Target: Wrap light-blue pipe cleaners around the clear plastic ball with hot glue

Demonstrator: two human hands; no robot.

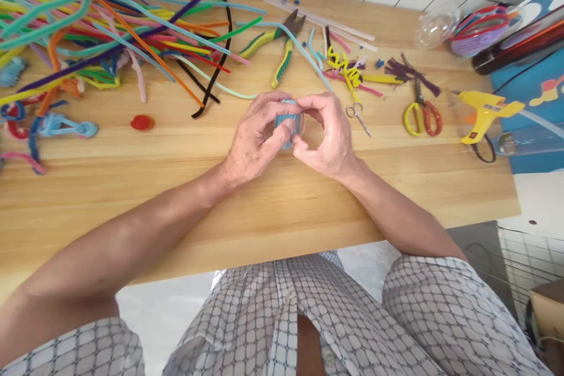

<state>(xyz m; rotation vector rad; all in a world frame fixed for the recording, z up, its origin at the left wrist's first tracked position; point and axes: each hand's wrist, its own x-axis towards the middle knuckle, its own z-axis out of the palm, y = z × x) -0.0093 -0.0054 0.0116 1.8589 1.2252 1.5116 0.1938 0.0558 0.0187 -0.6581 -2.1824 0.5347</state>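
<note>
Above the middle of the table, my left hand (259,135) is closed around a small light-blue wound piece (289,120), which looks like coiled pipe cleaner on a rounded, partly clear form. Fingers hide most of it. My right hand (328,135) pinches at the right side of this piece, thumb and index finger touching it. A light-blue pipe cleaner (304,50) runs in an arc behind my right hand; whether it joins the wound piece is hidden. Small silver scissors (360,117) lie just right of my right hand.
Many coloured pipe cleaners (132,29) are heaped at the left, with a red cap (142,123) nearer me. Green-yellow pliers (282,41) lie behind my hands. Red-yellow scissors (420,111), a yellow glue gun (489,108) and a clear ball (436,28) are on the right.
</note>
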